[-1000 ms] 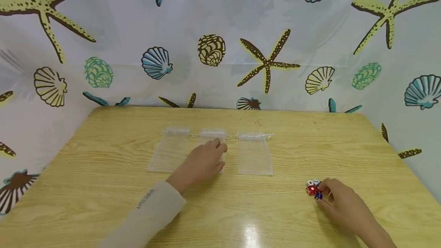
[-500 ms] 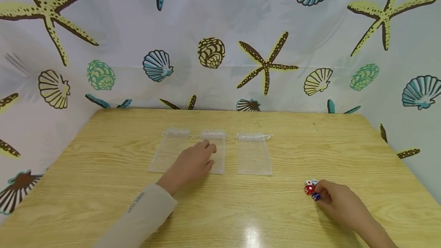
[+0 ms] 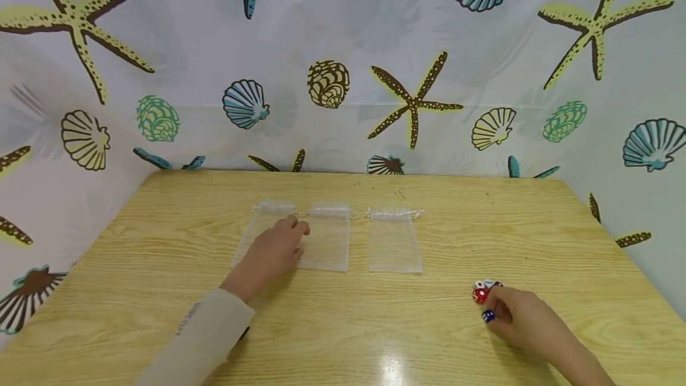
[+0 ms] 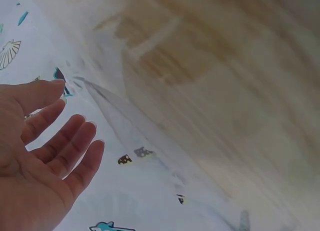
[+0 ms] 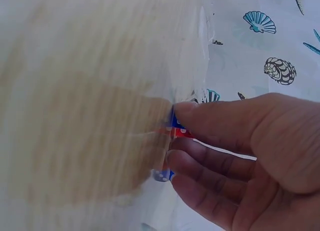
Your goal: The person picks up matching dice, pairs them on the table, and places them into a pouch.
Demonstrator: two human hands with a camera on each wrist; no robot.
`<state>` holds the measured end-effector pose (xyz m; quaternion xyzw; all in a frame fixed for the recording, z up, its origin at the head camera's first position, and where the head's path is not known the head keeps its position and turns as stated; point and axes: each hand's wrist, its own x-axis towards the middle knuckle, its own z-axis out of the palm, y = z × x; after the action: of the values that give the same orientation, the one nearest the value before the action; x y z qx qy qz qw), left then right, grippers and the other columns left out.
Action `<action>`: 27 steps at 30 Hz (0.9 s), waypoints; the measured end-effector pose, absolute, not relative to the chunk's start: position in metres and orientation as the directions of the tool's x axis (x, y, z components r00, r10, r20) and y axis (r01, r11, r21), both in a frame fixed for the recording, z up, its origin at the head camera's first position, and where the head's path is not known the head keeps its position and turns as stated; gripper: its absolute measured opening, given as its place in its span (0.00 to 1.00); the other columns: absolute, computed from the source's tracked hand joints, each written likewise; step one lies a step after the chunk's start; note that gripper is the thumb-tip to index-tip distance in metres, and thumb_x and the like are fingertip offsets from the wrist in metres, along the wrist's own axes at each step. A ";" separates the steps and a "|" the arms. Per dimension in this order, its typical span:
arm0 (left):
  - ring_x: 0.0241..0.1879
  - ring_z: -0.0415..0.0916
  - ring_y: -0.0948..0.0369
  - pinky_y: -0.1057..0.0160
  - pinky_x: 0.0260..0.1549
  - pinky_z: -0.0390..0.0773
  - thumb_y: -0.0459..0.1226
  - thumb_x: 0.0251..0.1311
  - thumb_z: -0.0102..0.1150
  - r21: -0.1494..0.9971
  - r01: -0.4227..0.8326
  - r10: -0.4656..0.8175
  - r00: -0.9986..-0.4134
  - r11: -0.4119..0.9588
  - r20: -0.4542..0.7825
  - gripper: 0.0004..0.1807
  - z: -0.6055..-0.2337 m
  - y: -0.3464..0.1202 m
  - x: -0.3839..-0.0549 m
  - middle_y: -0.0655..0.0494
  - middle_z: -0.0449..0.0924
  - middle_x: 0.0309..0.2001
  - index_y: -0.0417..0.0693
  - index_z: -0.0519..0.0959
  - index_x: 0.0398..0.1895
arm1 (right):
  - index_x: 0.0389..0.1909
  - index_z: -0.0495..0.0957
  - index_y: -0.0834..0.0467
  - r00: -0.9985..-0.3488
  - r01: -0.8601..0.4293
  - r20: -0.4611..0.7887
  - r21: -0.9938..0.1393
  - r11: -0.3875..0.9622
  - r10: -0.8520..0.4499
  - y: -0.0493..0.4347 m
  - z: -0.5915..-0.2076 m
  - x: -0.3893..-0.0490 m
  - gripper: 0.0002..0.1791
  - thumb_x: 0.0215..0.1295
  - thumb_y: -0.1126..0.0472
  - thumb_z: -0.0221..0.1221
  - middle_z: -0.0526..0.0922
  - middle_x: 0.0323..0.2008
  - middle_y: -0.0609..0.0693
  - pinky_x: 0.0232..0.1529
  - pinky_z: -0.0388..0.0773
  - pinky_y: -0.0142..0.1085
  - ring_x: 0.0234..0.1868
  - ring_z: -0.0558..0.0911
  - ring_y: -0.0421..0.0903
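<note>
Bags: I see three flat, sheer white drawstring pouches in a row: a left pouch [image 3: 258, 225], a middle pouch [image 3: 325, 240] and a right pouch [image 3: 395, 243].
Left hand: A bare left hand [image 3: 266, 253] in a cream sleeve [image 3: 198, 332] is over the left pouch, fingers loosely bent, slightly spread, holding nothing.
Right hand: A bare right hand [image 3: 517, 317], fingers curved downward, has its thumb at a small, white-spotted blue die [image 3: 488, 316]; I cannot tell whether they pinch it.
Dice: Just beyond, a red die [image 3: 480, 296], two white dice [image 3: 479, 285] and a second blue die [image 3: 498, 284] cluster near the fingertips.
Table: Light wood-grain tabletop [image 3: 343, 326]; behind, white cloth [image 3: 295, 28] printed with seashells and starfish.
</note>
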<state>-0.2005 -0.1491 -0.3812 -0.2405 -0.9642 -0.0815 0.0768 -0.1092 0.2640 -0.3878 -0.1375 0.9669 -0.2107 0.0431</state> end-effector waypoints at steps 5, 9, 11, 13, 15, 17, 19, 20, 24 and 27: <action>0.39 0.74 0.50 0.59 0.29 0.77 0.33 0.57 0.64 0.146 0.428 0.407 -0.901 0.892 0.153 0.18 -0.380 -0.163 -0.204 0.44 0.73 0.44 0.39 0.73 0.50 | 0.33 0.76 0.53 -0.946 -0.290 -0.006 -0.420 0.860 -0.323 0.266 -0.390 -0.110 0.13 0.50 0.68 0.68 0.73 0.24 0.40 0.25 0.66 0.28 0.25 0.67 0.32; 0.45 0.73 0.46 0.54 0.35 0.78 0.32 0.58 0.61 0.187 0.375 0.368 -0.927 0.908 0.075 0.21 -0.378 -0.173 -0.206 0.39 0.72 0.50 0.37 0.72 0.55 | 0.32 0.76 0.52 -0.935 -0.319 -0.002 -0.428 0.846 -0.354 0.266 -0.389 -0.110 0.13 0.50 0.70 0.67 0.75 0.25 0.40 0.26 0.68 0.28 0.26 0.69 0.31; 0.49 0.72 0.44 0.52 0.40 0.78 0.32 0.59 0.59 0.201 0.364 0.365 -0.930 0.909 0.031 0.23 -0.377 -0.176 -0.205 0.37 0.71 0.54 0.36 0.71 0.58 | 0.32 0.77 0.52 -0.933 -0.324 -0.004 -0.432 0.842 -0.361 0.267 -0.389 -0.110 0.12 0.50 0.70 0.67 0.75 0.25 0.40 0.26 0.68 0.27 0.26 0.69 0.31; 0.53 0.70 0.42 0.49 0.44 0.77 0.32 0.60 0.58 0.206 0.363 0.373 -0.928 0.909 -0.013 0.25 -0.376 -0.178 -0.205 0.36 0.69 0.57 0.36 0.70 0.61 | 0.32 0.77 0.52 -0.932 -0.322 -0.010 -0.431 0.843 -0.361 0.267 -0.389 -0.110 0.12 0.51 0.70 0.67 0.75 0.25 0.40 0.26 0.68 0.27 0.26 0.69 0.31; 0.55 0.69 0.40 0.47 0.48 0.76 0.33 0.62 0.58 0.211 0.372 0.391 -0.919 0.904 -0.053 0.25 -0.376 -0.181 -0.205 0.36 0.69 0.59 0.36 0.69 0.62 | 0.31 0.77 0.52 -0.932 -0.321 -0.014 -0.431 0.843 -0.362 0.267 -0.389 -0.110 0.12 0.51 0.69 0.67 0.75 0.24 0.40 0.26 0.68 0.27 0.26 0.68 0.31; 0.56 0.69 0.40 0.46 0.51 0.74 0.34 0.63 0.58 0.221 0.383 0.409 -0.908 0.897 -0.087 0.24 -0.377 -0.183 -0.205 0.36 0.69 0.60 0.37 0.70 0.62 | 0.31 0.77 0.52 -0.930 -0.325 -0.015 -0.431 0.842 -0.366 0.266 -0.388 -0.110 0.11 0.51 0.68 0.67 0.74 0.24 0.39 0.26 0.68 0.27 0.26 0.68 0.30; 0.57 0.68 0.39 0.45 0.53 0.73 0.35 0.63 0.57 0.230 0.394 0.427 -0.897 0.890 -0.116 0.23 -0.378 -0.186 -0.207 0.36 0.69 0.60 0.38 0.70 0.61 | 0.31 0.77 0.51 -0.928 -0.329 -0.017 -0.434 0.839 -0.372 0.266 -0.388 -0.110 0.10 0.52 0.67 0.67 0.74 0.24 0.39 0.25 0.68 0.27 0.25 0.68 0.30; 0.58 0.68 0.39 0.45 0.54 0.72 0.35 0.64 0.57 0.235 0.395 0.432 -0.893 0.888 -0.129 0.23 -0.379 -0.187 -0.208 0.37 0.69 0.61 0.38 0.71 0.61 | 0.31 0.77 0.51 -0.928 -0.329 -0.016 -0.434 0.839 -0.373 0.265 -0.387 -0.110 0.10 0.53 0.66 0.67 0.74 0.24 0.39 0.25 0.67 0.27 0.25 0.68 0.30; 0.61 0.65 0.37 0.43 0.57 0.69 0.37 0.64 0.57 0.253 0.389 0.436 -0.884 0.885 -0.166 0.25 -0.380 -0.190 -0.212 0.36 0.67 0.63 0.38 0.69 0.63 | 0.32 0.77 0.52 -0.926 -0.335 -0.021 -0.419 0.844 -0.377 0.265 -0.385 -0.110 0.08 0.54 0.64 0.67 0.74 0.24 0.38 0.25 0.68 0.27 0.25 0.68 0.29; 0.62 0.63 0.37 0.42 0.58 0.67 0.37 0.64 0.57 0.255 0.388 0.438 -0.881 0.886 -0.181 0.27 -0.380 -0.191 -0.213 0.35 0.65 0.64 0.37 0.68 0.65 | 0.33 0.78 0.53 -0.922 -0.343 -0.024 -0.407 0.846 -0.386 0.265 -0.383 -0.111 0.08 0.55 0.62 0.67 0.75 0.24 0.38 0.25 0.69 0.28 0.25 0.68 0.29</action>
<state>-0.2130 -0.1909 -0.3797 -0.2141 -0.9639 -0.1059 -0.1176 -0.1108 0.2650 -0.3832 -0.1900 0.9594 -0.2019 0.0526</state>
